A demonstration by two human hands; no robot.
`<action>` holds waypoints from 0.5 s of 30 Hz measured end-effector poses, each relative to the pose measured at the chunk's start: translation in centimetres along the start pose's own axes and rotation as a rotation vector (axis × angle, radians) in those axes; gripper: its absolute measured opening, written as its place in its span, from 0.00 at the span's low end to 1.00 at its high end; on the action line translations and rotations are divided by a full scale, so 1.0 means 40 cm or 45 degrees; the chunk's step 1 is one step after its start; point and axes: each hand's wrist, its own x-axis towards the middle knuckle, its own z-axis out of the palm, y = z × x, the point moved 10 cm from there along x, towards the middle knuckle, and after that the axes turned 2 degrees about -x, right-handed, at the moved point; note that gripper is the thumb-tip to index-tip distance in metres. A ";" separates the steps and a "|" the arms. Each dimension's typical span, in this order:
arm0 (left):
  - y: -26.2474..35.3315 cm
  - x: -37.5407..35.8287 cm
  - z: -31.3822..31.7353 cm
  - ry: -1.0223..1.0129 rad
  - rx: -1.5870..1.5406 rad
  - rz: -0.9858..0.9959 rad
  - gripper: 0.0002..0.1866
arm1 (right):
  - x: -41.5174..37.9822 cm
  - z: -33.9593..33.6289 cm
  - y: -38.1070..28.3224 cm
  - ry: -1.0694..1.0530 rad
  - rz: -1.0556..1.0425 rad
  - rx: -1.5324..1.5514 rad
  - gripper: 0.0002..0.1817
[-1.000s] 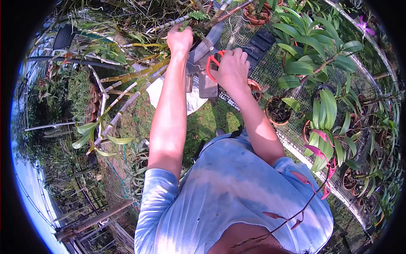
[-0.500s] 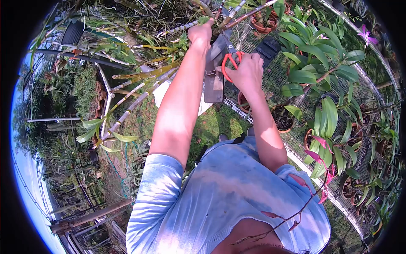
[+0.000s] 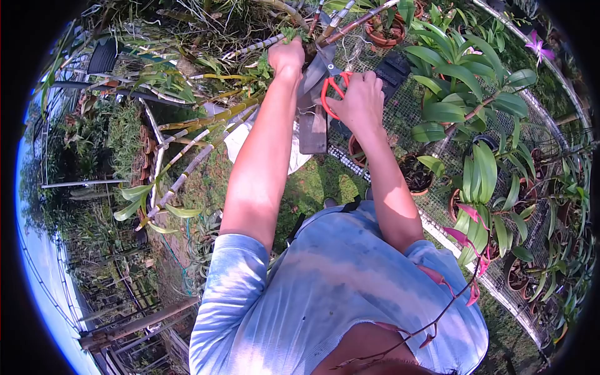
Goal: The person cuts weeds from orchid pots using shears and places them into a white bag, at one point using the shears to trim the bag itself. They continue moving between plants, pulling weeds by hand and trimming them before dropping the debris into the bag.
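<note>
My left hand is closed at the base of the orchid clump, with a small tuft of green weeds sticking out past its fingers. Red-handled scissors are in my right hand, fingers through or around the loops, which stand apart. Their blades point up toward several bare, banded orchid canes; the tips are hard to make out against the stems. Below the blades, a dark grey post or board stands between my two forearms.
Leafy orchids in clay pots stand on wire mesh at the right. Long canes jut out at the left above a white sheet. A flower spike with pink blooms crosses close in front of my shirt.
My left hand has drawn slightly left and down, and the green tuft has moved with it. My right hand and the scissors have shifted a little to the left.
</note>
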 end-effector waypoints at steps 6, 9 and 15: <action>-0.008 -0.086 -0.106 0.141 0.056 0.123 0.20 | 0.015 0.017 -0.017 -0.134 0.033 0.001 0.43; -0.035 -0.092 -0.111 0.132 0.070 0.042 0.22 | 0.024 0.037 -0.020 -0.158 0.015 -0.105 0.43; -0.033 -0.063 -0.105 0.118 0.007 0.016 0.27 | 0.068 0.055 -0.067 -0.236 -0.004 -0.347 0.39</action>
